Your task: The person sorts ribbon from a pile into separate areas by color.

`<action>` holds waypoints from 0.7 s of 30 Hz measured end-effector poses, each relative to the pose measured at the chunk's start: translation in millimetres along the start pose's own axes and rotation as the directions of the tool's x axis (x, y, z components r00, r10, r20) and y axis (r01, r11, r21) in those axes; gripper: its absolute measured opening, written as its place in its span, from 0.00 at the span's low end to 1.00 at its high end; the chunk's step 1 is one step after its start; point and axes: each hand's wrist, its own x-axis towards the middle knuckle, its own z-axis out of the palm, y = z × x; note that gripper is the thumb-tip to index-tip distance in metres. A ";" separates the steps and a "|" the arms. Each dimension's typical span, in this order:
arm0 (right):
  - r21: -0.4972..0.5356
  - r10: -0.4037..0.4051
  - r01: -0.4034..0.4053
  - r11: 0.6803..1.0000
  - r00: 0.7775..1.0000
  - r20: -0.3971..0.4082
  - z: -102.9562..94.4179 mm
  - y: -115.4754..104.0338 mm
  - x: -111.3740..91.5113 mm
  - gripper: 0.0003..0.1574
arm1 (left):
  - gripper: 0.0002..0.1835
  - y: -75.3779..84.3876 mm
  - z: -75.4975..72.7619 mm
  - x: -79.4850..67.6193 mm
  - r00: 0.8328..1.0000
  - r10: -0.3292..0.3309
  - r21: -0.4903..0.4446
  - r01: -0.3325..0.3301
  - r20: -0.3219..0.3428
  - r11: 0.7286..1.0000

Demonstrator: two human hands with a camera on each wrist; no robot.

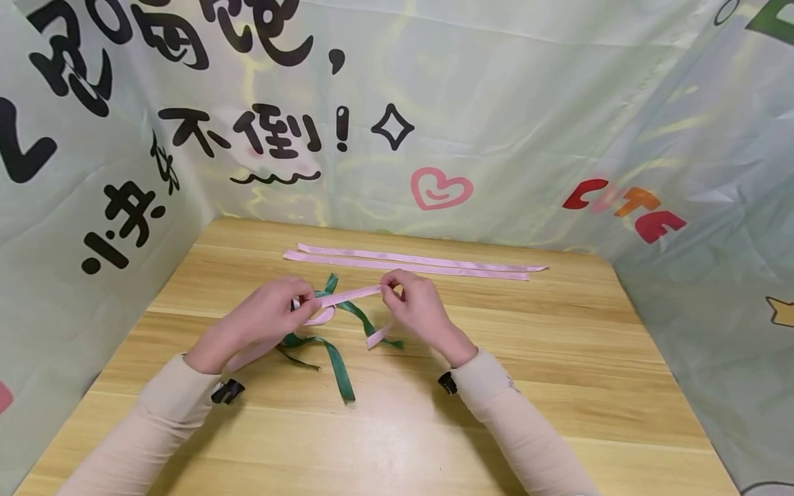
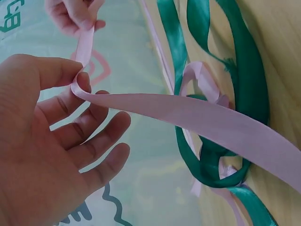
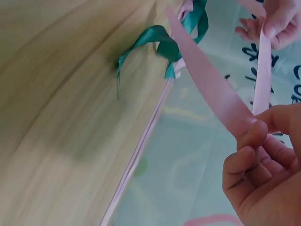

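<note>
A pink ribbon [image 1: 350,296] is stretched between both hands above the table. My left hand [image 1: 273,310] pinches it between thumb and index finger, the other fingers spread loosely in the left wrist view. From that pinch, a long length of the ribbon [image 2: 155,106] hangs away. My right hand [image 1: 418,306] pinches the ribbon near its other end, and a loose tail [image 3: 211,89] slants down from those fingertips. Beneath the hands lie green ribbons [image 1: 338,368], looped and tangled with some pink ribbon [image 2: 204,80]; the left hand partly hides them in the head view.
Two straight pink ribbons [image 1: 409,264] lie side by side near the back of the wooden table [image 1: 527,358]. A printed cloth [image 1: 509,124] stands as walls behind the table and at both sides.
</note>
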 end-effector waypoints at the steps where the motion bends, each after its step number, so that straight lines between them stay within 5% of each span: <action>1: -0.001 0.009 -0.009 1.000 1.000 -0.008 -3.1 1.6 -0.9 0.06 | 0.11 -1.1 -1.1 0.4 1.000 0.001 -0.013 -0.001 -0.002 1.000; 6: -0.016 0.047 -0.047 0.999 0.998 -0.044 -18.3 11.4 -4.7 0.06 | 0.11 -6.2 -5.6 2.9 1.000 0.016 -0.099 -0.018 -0.018 0.995; 11: -0.037 0.070 -0.073 0.997 0.995 -0.078 -32.8 23.9 -9.2 0.05 | 0.11 -10.2 -9.6 5.1 0.998 0.036 -0.086 -0.040 -0.047 0.996; 21: -0.061 0.151 -0.161 0.985 0.979 -0.139 -60.8 47.6 -19.8 0.05 | 0.09 -18.8 -16.5 6.4 0.999 -0.026 -0.090 0.022 -0.040 0.996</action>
